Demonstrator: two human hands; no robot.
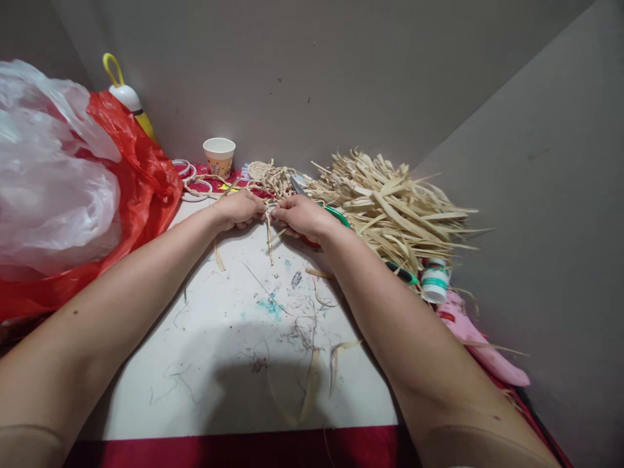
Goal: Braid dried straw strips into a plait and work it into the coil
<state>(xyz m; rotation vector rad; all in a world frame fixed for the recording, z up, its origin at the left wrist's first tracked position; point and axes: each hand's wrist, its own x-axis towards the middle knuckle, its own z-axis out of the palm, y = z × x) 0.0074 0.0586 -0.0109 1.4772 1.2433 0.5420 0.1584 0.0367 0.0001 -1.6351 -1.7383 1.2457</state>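
My left hand [242, 208] and my right hand [299, 216] meet over the far part of the white board. Fingertips of both hands are pinched together on thin strips of dried leaf [270, 242], whose ends hang down between them. A twisted straw cord [214, 178] lies just beyond my left hand. Behind the hands is a tangled heap of cord [277, 182] with a round woven piece [260, 170]. Scissors [298, 186] lie partly hidden by my right hand, blade tip and a green handle [337, 214] showing.
A large pile of dried leaf strips [394, 205] is at the right, by a white bottle [435, 281] and a pink cloth item [480, 341]. A paper cup [219, 158] and white rings [197, 190] stand at the back. Red and clear plastic bags [63, 175] bulge at left. Scraps litter the white board [160, 403].
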